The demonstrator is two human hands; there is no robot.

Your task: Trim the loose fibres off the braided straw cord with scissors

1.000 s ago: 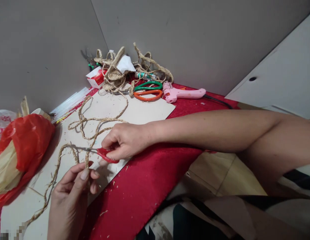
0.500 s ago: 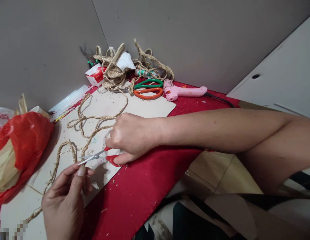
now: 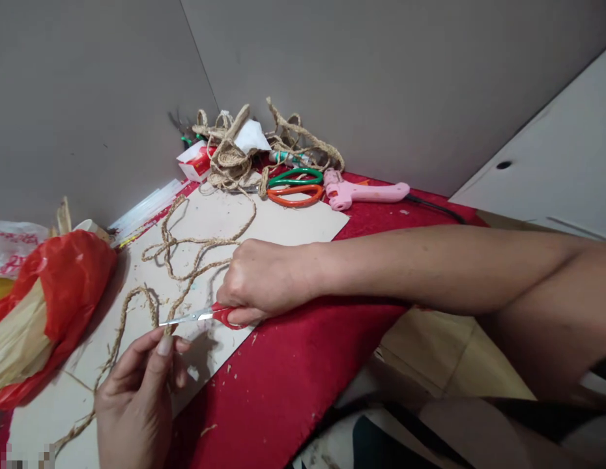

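My right hand [image 3: 257, 280] grips a pair of small scissors [image 3: 195, 315] by their red handles. The blades look closed and lie across a braided straw cord [image 3: 180, 293], just above my left fingertips. My left hand [image 3: 137, 397] pinches that cord between thumb and fingers. From there the cord loops over the pale board [image 3: 278, 225] toward the back. Another stretch of braid [image 3: 116, 342] arches beside my left hand and runs down to the lower left. Whether the blades have parted the cord is too small to tell.
At the back lie a heap of braided cord [image 3: 229, 159], larger scissors with green and orange handles [image 3: 296, 195], a pink glue gun [image 3: 366, 193] and a red-white box [image 3: 195, 161]. Clear sticks [image 3: 149, 207] and a red plastic bag [image 3: 78, 273] of dry husks sit left. Red cloth [image 3: 283, 365] covers the table.
The scissor blades, parted around the cord before, have come together at it. My left hand keeps its pinch. The whole view has shifted slightly, so everything sits lower and further right.
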